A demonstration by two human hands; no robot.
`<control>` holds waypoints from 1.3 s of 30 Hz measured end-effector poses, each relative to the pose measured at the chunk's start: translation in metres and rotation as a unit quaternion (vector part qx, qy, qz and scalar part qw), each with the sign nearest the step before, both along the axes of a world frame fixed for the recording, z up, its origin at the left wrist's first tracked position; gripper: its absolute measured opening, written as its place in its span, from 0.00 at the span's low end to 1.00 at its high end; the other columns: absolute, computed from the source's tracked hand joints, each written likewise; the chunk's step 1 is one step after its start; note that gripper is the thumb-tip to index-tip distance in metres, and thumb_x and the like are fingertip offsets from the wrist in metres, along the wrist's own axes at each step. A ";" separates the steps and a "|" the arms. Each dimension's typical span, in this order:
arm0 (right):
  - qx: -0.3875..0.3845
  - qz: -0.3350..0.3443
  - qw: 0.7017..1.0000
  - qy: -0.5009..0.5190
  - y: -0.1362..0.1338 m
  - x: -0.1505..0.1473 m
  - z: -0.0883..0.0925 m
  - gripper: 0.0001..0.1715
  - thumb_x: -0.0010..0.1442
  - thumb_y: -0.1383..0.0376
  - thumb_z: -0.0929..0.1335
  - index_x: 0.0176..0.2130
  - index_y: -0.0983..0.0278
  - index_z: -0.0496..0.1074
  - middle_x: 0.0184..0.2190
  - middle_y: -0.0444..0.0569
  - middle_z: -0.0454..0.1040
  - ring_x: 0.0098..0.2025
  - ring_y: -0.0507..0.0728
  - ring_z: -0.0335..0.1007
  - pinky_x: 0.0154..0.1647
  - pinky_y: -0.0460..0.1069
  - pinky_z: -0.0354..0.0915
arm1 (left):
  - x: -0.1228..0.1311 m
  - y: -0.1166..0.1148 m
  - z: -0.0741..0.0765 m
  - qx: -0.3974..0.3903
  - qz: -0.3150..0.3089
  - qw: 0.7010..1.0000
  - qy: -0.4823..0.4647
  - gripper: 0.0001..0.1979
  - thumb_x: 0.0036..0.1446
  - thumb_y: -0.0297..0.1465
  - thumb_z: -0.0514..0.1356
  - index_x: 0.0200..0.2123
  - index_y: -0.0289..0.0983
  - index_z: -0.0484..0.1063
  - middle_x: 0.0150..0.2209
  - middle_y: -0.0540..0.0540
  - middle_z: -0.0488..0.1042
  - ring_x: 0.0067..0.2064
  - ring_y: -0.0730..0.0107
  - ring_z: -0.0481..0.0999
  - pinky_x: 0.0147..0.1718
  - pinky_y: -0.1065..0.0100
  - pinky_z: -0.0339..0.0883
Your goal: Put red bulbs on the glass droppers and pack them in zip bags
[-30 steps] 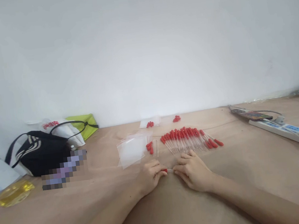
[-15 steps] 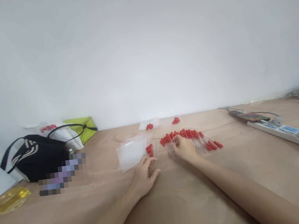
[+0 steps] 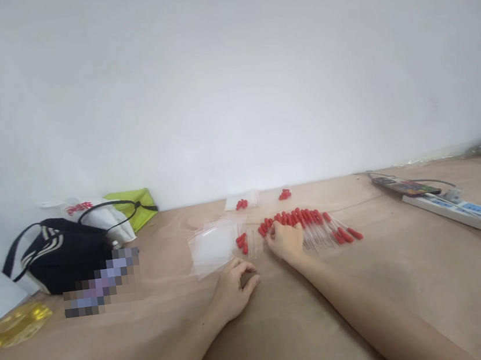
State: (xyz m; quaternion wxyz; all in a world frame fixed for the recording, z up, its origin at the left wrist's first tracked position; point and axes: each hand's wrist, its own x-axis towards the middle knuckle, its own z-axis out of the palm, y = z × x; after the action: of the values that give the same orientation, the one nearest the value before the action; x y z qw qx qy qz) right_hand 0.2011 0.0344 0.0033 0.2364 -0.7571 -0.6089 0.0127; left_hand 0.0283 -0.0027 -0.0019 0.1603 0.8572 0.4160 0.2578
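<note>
A fanned row of glass droppers with red rubber bulbs (image 3: 306, 217) lies on the table. My right hand (image 3: 285, 241) is at the row's left end, fingertips pinched on a dropper just below its red bulb (image 3: 262, 230); the hand covers most of its glass tube. My left hand (image 3: 232, 289) rests on the table with fingers loosely curved, thumb apart and nothing in it. Just beyond it are loose red bulbs (image 3: 242, 243) and clear glass tubes (image 3: 252, 244). Clear zip bags (image 3: 211, 248) lie spread to the left of these.
Farther back are a small bag (image 3: 251, 198) with red bulbs on it and another bulb cluster (image 3: 285, 194). On the left stand a black bag (image 3: 68, 254) and a green bag (image 3: 141, 207), near a yellow packet (image 3: 19, 325). A power strip (image 3: 450, 210) and phone (image 3: 408, 186) lie right.
My right hand has shifted left along the row to its left end. My left hand has stayed nearly in place, its fingers drawn slightly back from the glass tubes.
</note>
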 end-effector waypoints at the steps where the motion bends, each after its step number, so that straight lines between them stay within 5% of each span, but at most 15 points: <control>1: 0.000 0.000 1.000 0.001 -0.001 0.000 0.001 0.11 0.54 0.62 0.60 0.32 0.64 0.68 0.27 0.50 0.74 0.33 0.56 0.69 0.40 0.52 0.44 | 0.000 0.001 0.001 0.001 0.008 1.000 -0.004 0.05 0.51 0.31 0.55 0.31 0.37 0.69 0.33 0.47 0.70 0.35 0.67 0.69 0.34 0.67 0.63; 7: 0.012 0.035 0.999 0.011 -0.008 -0.014 0.012 0.12 0.53 0.61 0.60 0.28 0.62 0.71 0.30 0.50 0.75 0.35 0.57 0.68 0.40 0.53 0.45 | -0.001 0.046 0.025 0.009 0.141 0.989 0.039 0.07 0.52 0.30 0.53 0.29 0.35 0.69 0.33 0.47 0.72 0.33 0.69 0.70 0.31 0.71 0.62; 14: -0.068 0.024 0.997 -0.004 0.004 -0.040 0.019 0.13 0.52 0.64 0.61 0.29 0.65 0.73 0.30 0.55 0.75 0.33 0.59 0.70 0.42 0.55 0.46 | 0.012 0.109 0.036 -0.086 0.176 0.971 0.135 0.08 0.52 0.31 0.56 0.25 0.33 0.70 0.28 0.47 0.73 0.33 0.65 0.72 0.32 0.70 0.63; 20: -0.101 0.030 0.994 -0.019 0.014 -0.051 0.023 0.09 0.49 0.68 0.63 0.28 0.66 0.73 0.29 0.56 0.75 0.34 0.61 0.70 0.43 0.57 0.46 | 0.022 0.120 0.040 -0.144 0.172 0.958 0.180 0.12 0.58 0.32 0.54 0.44 0.33 0.65 0.43 0.44 0.68 0.39 0.66 0.71 0.36 0.61 0.67; 26: -0.069 0.063 0.995 -0.020 -0.003 -0.030 0.031 0.12 0.54 0.66 0.60 0.35 0.68 0.69 0.32 0.58 0.74 0.36 0.60 0.69 0.39 0.53 0.52 | 0.024 0.091 0.045 -0.042 0.160 0.982 0.094 0.07 0.57 0.29 0.51 0.34 0.32 0.67 0.33 0.45 0.71 0.37 0.66 0.70 0.35 0.67 0.62; 29: 0.019 0.135 0.991 0.008 -0.026 0.010 0.017 0.14 0.59 0.65 0.55 0.38 0.68 0.65 0.33 0.55 0.72 0.34 0.57 0.68 0.33 0.49 0.55 | 0.023 0.054 0.030 -0.014 0.095 0.995 0.034 0.08 0.58 0.31 0.48 0.39 0.36 0.63 0.33 0.49 0.70 0.34 0.72 0.71 0.33 0.72 0.63; 33: 0.188 0.212 0.957 0.067 -0.059 0.061 -0.014 0.12 0.60 0.66 0.55 0.38 0.65 0.63 0.32 0.52 0.71 0.32 0.55 0.66 0.33 0.49 0.57 | 0.024 0.013 0.007 0.052 -0.051 0.995 -0.062 0.10 0.56 0.26 0.50 0.41 0.37 0.65 0.34 0.46 0.67 0.36 0.68 0.68 0.37 0.67 0.63; 39: 0.200 0.267 0.942 0.038 -0.084 0.069 -0.019 0.12 0.59 0.68 0.57 0.38 0.62 0.66 0.29 0.47 0.71 0.28 0.53 0.65 0.32 0.49 0.53 | 0.029 -0.005 0.003 0.020 -0.073 0.995 -0.070 0.08 0.56 0.28 0.51 0.34 0.36 0.69 0.32 0.47 0.66 0.31 0.71 0.67 0.31 0.71 0.62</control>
State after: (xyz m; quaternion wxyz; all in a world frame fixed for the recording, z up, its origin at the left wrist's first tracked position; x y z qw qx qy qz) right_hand 0.2696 -0.0498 -0.0155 0.3938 -0.5028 -0.7693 -0.0181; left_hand 0.0570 -0.0076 0.0015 0.1904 0.8683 0.3344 0.3131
